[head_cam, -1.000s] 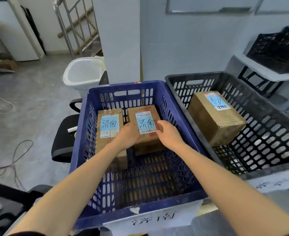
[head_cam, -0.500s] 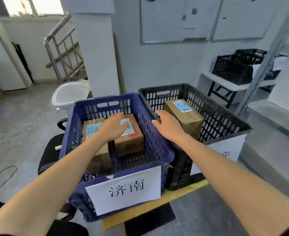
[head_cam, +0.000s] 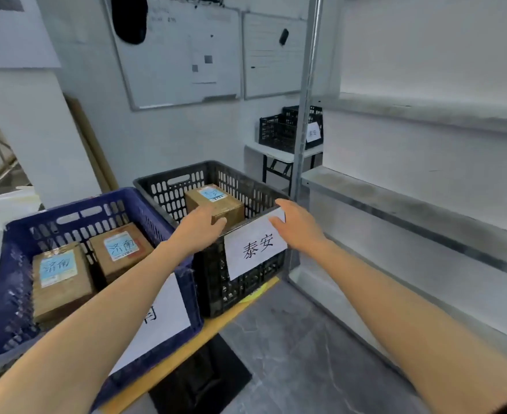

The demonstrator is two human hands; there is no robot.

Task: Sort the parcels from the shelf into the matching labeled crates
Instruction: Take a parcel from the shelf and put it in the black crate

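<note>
A blue crate [head_cam: 16,297] at the left holds two brown parcels with blue labels, one at the front left [head_cam: 59,279] and one beside it [head_cam: 120,251]. To its right stands a black crate [head_cam: 237,282] with a white paper label [head_cam: 253,248] and one brown parcel [head_cam: 216,201] inside. My left hand [head_cam: 198,227] hovers over the black crate's front rim, fingers relaxed, holding nothing. My right hand [head_cam: 297,225] is at that crate's right front corner, fingers straight, empty. The grey metal shelf [head_cam: 395,201] at the right shows bare boards.
A shelf upright [head_cam: 306,115] rises just right of the black crate. More black crates [head_cam: 279,131] sit on a small white table behind. Whiteboards [head_cam: 180,55] hang on the back wall. The crates rest on a yellow-edged platform [head_cam: 186,351]; grey floor lies below.
My left hand left the parcel in the blue crate and moved right over the black crate. My right hand shifted right too. My view swung toward the shelf.
</note>
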